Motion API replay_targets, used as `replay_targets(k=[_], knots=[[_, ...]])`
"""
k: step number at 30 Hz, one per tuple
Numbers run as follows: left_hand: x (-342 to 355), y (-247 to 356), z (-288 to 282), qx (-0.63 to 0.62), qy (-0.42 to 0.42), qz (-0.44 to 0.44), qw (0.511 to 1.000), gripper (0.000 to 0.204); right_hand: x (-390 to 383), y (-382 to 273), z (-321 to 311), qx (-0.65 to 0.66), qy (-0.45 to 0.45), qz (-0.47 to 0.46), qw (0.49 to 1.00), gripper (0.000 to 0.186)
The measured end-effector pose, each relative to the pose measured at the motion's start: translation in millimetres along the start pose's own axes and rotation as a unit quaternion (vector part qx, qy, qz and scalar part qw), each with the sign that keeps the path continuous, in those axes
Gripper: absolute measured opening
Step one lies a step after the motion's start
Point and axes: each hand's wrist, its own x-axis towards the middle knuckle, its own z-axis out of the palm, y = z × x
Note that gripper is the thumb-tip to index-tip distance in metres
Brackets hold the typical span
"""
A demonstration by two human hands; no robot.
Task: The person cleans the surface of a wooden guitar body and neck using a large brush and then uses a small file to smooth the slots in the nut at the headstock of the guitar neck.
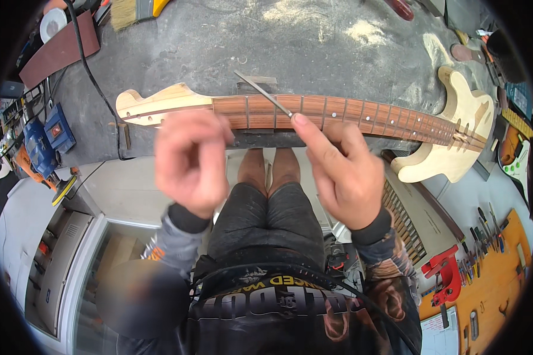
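Two hands over guitar neck (314,112) on table (314,47): our right hand (343,171) pinches thin metal strip (263,93); left hand (189,160) loosely curled, holding nothing.

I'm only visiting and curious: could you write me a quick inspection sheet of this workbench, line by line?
Surface: grey bench top, dusted with pale sawdust.
Job's things: unfinished guitar lying flat across the bench; thin metal file angled over its fretboard.
Clutter: brush, brown sanding belt, blue power tools.
Grips: right hand pinches the file's near end; left hand loosely curled, holding nothing seen.
Cables: black cable crossing the bench.
Surroundings: orange tool board, red clamp.
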Motion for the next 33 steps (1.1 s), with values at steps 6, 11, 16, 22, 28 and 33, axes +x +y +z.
replay_targets(k=[6,11,16,22,28,33], knots=[[-39.3,61.1,38.1,-0.098,-0.078,-0.368,0.921,0.023,-15.8,-40.3,37.2,0.24,0.052,0.085,0.966,0.056],[-32.9,48.0,30.0,-0.157,0.03,-0.36,0.919,0.024,-1.7,-35.1,21.0,0.135,0.007,0.045,0.99,0.067],[-32.2,47.8,17.1,-0.176,-0.032,-0.429,0.885,0.029,18.4,9.5,19.4,-0.137,0.05,-0.004,0.989,0.064],[-32.1,47.3,21.1,-0.14,-0.079,-0.41,0.898,0.042,9.6,19.4,14.7,-0.112,0.065,0.024,0.991,0.055],[-31.5,58.5,2.3,-0.16,-0.117,-0.489,0.85,0.044,2.2,21.8,22.3,-0.085,0.085,0.011,0.993,0.054],[-41.4,55.3,2.5,-0.112,-0.084,-0.458,0.878,0.041,0.1,22.8,26.5,-0.079,0.094,0.012,0.992,0.054]])
